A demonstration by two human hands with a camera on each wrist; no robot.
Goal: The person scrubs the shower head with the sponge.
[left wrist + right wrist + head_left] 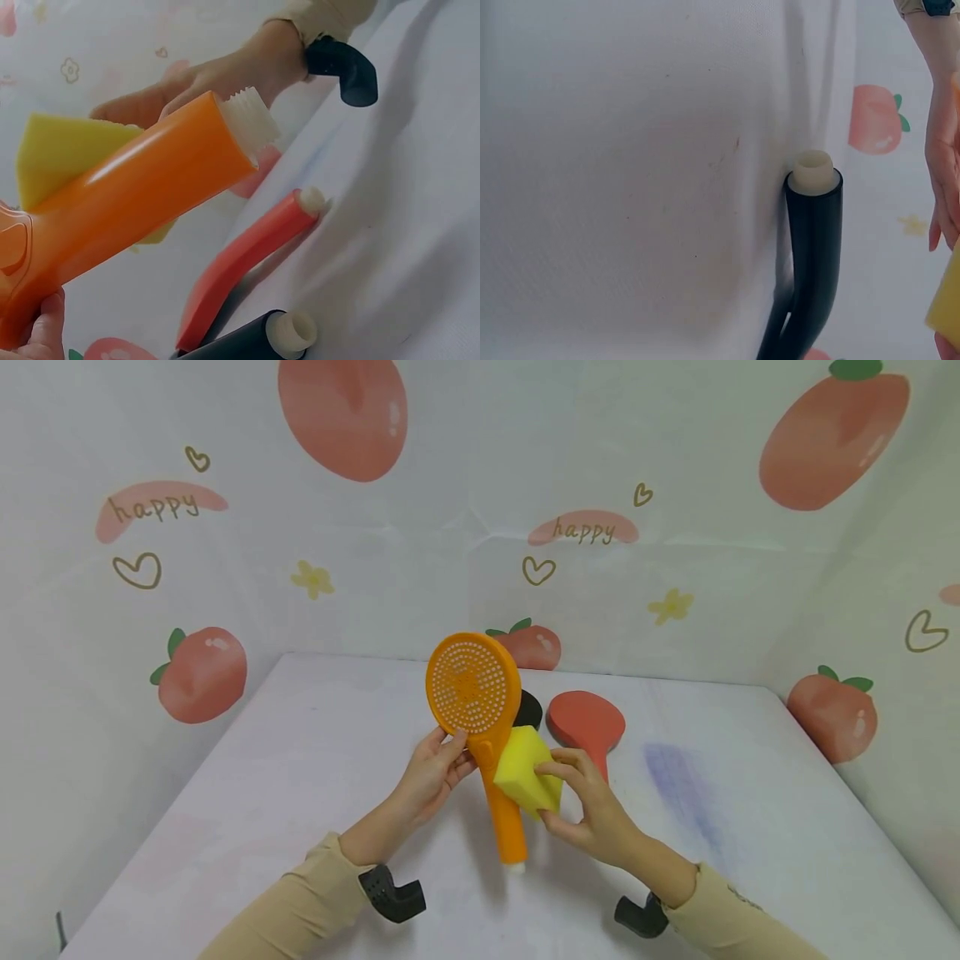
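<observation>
An orange shower head [474, 685] is held up over the table, its round perforated face toward me and its handle slanting down. My left hand [431, 772] grips it at the neck from the left, thumb in front. In my right hand [592, 810] a yellow sponge [528, 772] is pinched between thumb and fingers, lying against the handle's upper part. The left wrist view shows the handle's white threaded end [251, 120] close up, with the sponge [71, 154] along its far side. Only an edge of the sponge [949, 300] enters the right wrist view.
Behind the sponge lies a red shower head [587, 720] on the white table [337, 710]. A black shower head [528, 710] beside it is partly hidden by the orange one; its handle [816, 247] fills part of the right wrist view. A fruit-patterned cloth [450, 568] hangs behind the table.
</observation>
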